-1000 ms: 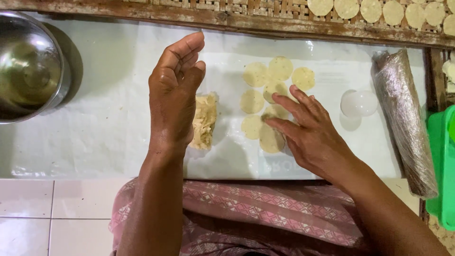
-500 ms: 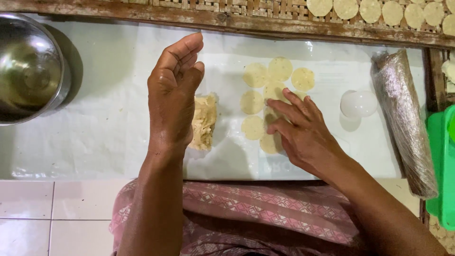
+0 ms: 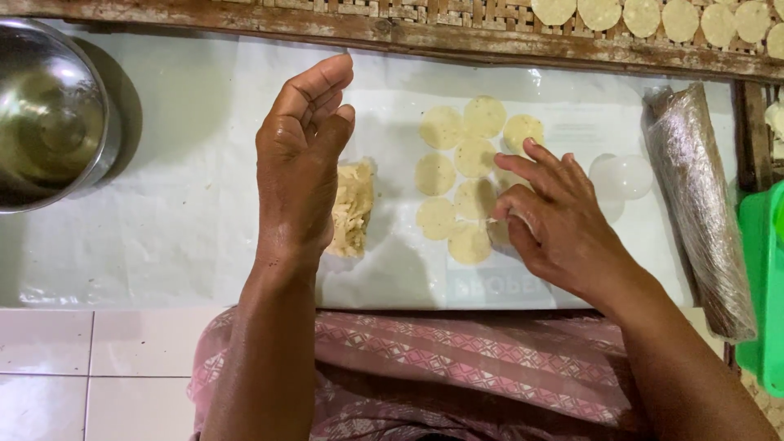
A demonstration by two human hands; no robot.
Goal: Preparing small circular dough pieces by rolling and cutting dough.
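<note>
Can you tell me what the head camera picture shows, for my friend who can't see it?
A right hand presses on flat round dough discs laid on a white plastic sheet. The left hand is raised, open, beside a dough lump; a metal bowl sits far left.

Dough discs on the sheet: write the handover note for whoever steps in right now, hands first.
Left hand: raised on edge above the white sheet, open, holding nothing, beside the dough lump.
Right hand: fingers down on the near right edge of the flat dough discs; what it pinches is hidden.
Done: a cluster of flattened discs lies on the sheet; more discs sit on the woven tray at the far edge.
Left: the dough lump is still unshaped.
Nearby: metal bowl far left, wrapped roller right.
</note>
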